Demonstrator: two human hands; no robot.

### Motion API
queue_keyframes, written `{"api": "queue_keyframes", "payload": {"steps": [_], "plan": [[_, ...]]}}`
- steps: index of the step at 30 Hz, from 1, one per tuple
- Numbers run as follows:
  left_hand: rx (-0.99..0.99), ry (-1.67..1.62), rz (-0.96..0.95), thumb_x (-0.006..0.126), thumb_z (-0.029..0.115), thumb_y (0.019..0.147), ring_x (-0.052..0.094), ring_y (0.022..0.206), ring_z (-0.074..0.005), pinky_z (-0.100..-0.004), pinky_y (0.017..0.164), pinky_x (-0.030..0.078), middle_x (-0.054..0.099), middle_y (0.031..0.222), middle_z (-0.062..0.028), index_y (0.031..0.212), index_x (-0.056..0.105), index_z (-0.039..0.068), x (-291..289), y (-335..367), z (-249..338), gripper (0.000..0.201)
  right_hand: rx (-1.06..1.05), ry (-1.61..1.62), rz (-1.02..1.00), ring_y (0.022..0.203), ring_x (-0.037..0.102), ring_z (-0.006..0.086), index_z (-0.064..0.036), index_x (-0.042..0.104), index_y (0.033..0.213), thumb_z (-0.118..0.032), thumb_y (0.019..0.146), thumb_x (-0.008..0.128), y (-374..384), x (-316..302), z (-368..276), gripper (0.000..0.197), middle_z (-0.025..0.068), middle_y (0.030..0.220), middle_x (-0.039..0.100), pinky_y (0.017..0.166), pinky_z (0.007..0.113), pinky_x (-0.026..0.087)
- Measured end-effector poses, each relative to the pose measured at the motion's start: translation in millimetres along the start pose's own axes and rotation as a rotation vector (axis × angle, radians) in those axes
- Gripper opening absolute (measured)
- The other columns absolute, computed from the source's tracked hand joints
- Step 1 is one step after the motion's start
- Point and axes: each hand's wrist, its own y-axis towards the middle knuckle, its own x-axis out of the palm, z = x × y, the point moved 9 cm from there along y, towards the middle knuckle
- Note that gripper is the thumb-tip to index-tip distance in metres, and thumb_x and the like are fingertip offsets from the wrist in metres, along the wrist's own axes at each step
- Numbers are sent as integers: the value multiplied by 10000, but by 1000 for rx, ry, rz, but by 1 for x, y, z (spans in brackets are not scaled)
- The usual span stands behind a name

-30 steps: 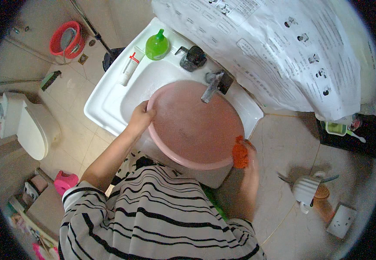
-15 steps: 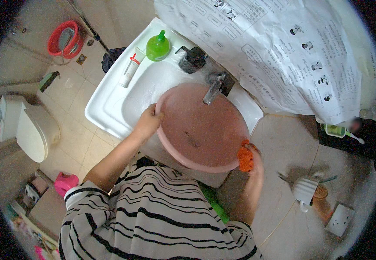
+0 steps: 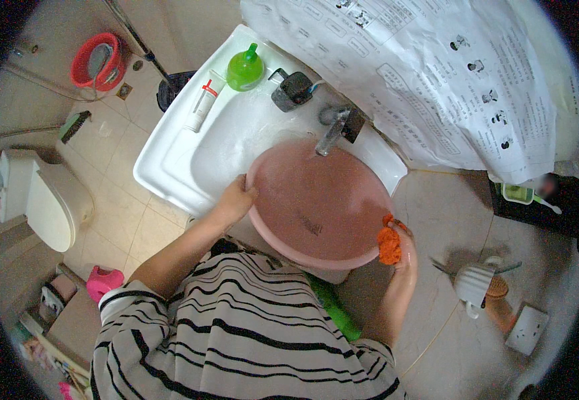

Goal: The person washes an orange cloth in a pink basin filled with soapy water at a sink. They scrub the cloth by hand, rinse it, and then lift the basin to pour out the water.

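A pink plastic basin (image 3: 316, 207) rests over the white sink (image 3: 163, 170), its far part under the faucet (image 3: 331, 135). My left hand (image 3: 237, 199) grips the basin's left rim, thumb over the edge. At the right rim, my right hand (image 3: 406, 247) clasps a bunched orange cloth (image 3: 389, 244) against the basin's side. Some fingers of that hand are hidden behind the cloth. Dark marks show on the basin's bottom.
On the sink's ledge are a green bottle (image 3: 245, 69), a white tube (image 3: 202, 107) and a black cup-like holder (image 3: 292, 91). Printed paper (image 3: 429, 87) covers the wall behind. A toilet (image 3: 53, 207) and red basin (image 3: 98, 62) stand to the left.
The basin has shifted slightly right and toward me, along with both hands. My right hand has moved right with the orange cloth still in it.
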Motion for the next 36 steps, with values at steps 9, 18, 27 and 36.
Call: {"api": "queue_keyframes", "payload": {"steps": [9,18,27,36], "plan": [[-46,22,-40,525,250,852,501,1116,-319,-366,949,384,515,1191,-256,1236,396,-98,8,-17,-5,534,-21,-9,35,679,575,155,-20,580,932,-132,802,600,-8,-3,-3,173,41,777,578,573,269,474],[-41,58,-24,492,182,841,500,1116,-351,-374,949,386,504,1179,-295,1251,358,-127,10,-9,-41,531,-27,-23,-1,728,605,178,-31,589,940,-145,818,601,-13,1,-10,168,55,833,620,620,298,495],[145,-198,86,469,76,803,539,997,-257,-323,885,419,544,1094,-199,1255,360,-88,-34,-49,69,493,104,80,-109,727,619,212,-13,576,1037,-139,831,575,17,10,74,242,87,889,636,633,304,511],[310,-179,269,470,-4,804,459,1135,-207,-313,960,346,481,1203,-146,1323,299,-45,-90,-119,106,548,64,-101,-425,831,601,221,-9,521,1131,-154,770,635,19,115,92,406,104,927,630,767,302,487]]}}
